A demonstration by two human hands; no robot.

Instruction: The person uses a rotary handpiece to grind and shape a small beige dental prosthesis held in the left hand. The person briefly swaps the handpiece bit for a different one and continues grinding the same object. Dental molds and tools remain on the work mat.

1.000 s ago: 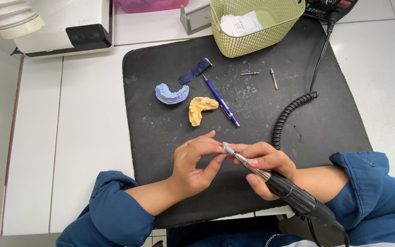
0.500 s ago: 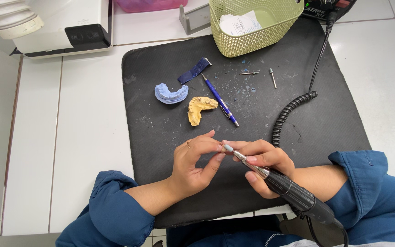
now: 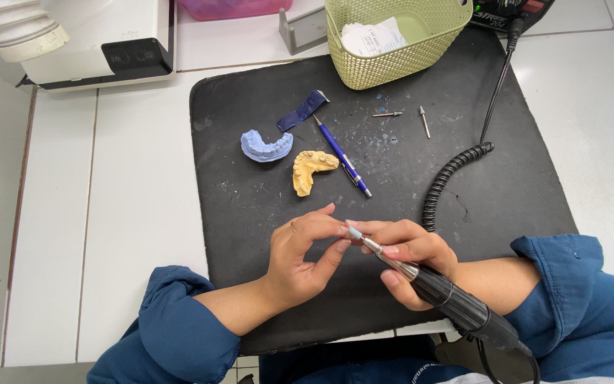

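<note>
Gripping black rotary handpiece [image 3: 449,295] in right hand [image 3: 406,259] — left hand [image 3: 305,259] half-curled, fingertips pinching at its tip; yellow dental cast [image 3: 309,171] lying beyond.

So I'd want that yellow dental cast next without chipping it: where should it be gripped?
Take the yellow dental cast by the outer flanks of its arch, pinching from above. It lies flat on the black mat, teeth up, clear of the blue pen; avoid the tooth ridges.

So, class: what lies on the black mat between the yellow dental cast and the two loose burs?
In the head view, a blue pen lies slantwise between the yellow dental cast and the loose burs.
</note>
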